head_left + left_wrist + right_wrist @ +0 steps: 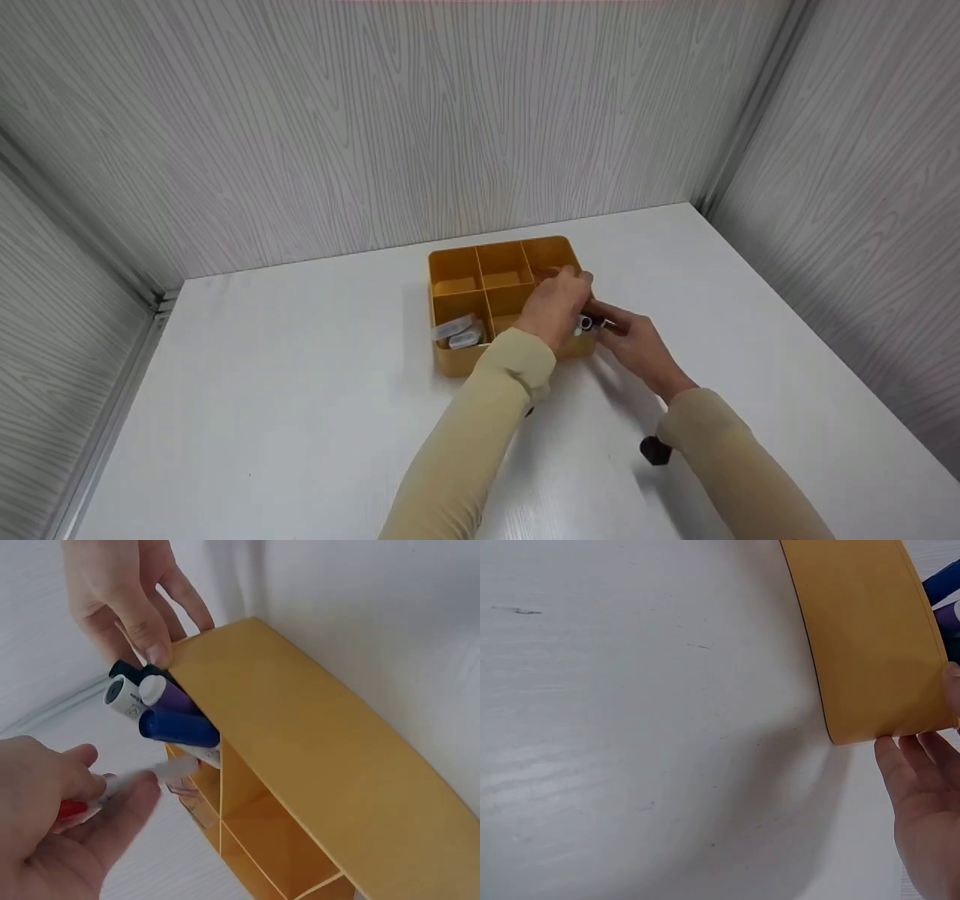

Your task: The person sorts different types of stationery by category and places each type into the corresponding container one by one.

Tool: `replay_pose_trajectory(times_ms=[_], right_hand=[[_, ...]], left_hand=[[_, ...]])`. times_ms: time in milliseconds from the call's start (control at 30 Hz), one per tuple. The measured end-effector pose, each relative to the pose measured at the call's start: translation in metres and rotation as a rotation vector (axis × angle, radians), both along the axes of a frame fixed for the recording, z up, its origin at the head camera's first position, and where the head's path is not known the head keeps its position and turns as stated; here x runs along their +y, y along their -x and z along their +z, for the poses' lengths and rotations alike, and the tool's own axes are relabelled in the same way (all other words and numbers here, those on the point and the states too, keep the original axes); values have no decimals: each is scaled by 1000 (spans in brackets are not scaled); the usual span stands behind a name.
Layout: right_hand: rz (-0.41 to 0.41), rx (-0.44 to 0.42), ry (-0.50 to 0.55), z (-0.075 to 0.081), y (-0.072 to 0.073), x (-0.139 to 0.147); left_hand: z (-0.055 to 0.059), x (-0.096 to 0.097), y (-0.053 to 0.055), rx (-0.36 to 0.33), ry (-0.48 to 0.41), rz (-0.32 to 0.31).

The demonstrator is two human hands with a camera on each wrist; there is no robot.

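Observation:
A yellow divided box [466, 363] stands on the white table. My left hand [553, 306] is above its right side; in the left wrist view it pinches a white marker [169, 769] with a red end, its other tip pointing into the box. Several markers, among them a blue one [180, 727] and a purple one [174, 699], lean together in the corner compartment. My right hand [637, 346] holds that corner, thumb at the rim and fingers against the outer side wall [885, 637]. In the head view the left hand hides part of the right compartments.
Small clear and whitish plastic items [459, 330] lie in the front left compartment. A black object [655, 451] is on the table beside the right sleeve, partly covered by it. Wood-grained panels [360, 135] enclose the table at the back and sides.

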State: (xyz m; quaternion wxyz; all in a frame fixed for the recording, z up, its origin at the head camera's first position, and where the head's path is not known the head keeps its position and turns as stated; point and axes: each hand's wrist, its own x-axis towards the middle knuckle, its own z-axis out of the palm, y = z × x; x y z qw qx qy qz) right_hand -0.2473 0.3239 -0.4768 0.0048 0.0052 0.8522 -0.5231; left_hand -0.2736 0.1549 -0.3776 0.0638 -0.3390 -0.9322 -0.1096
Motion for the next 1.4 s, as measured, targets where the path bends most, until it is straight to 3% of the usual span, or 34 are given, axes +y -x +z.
replay_pose_trajectory(times_ms=[167, 367, 633, 833, 1067, 1233, 1400], right_hand=[[13, 26, -9, -2, -1, -3], [14, 13, 4, -3, -1, -6], [36, -4, 14, -5, 3, -12], [67, 8, 40, -5, 7, -10], [88, 4, 50, -6, 11, -2], [85, -53, -48, -1, 9, 11], [132, -70, -176, 17, 4, 25]], left_hand=[[-7, 2, -4, -1, 51, 4], [-12, -2, -5, 28, 85, -48], [-17, -22, -4, 5, 58, -40], [-11, -43, -4, 16, 11, -26], [-4, -74, -2, -64, -45, 47], [-2, -99, -3, -70, -81, 80], [-2, -127, -4, 16, -99, 123]])
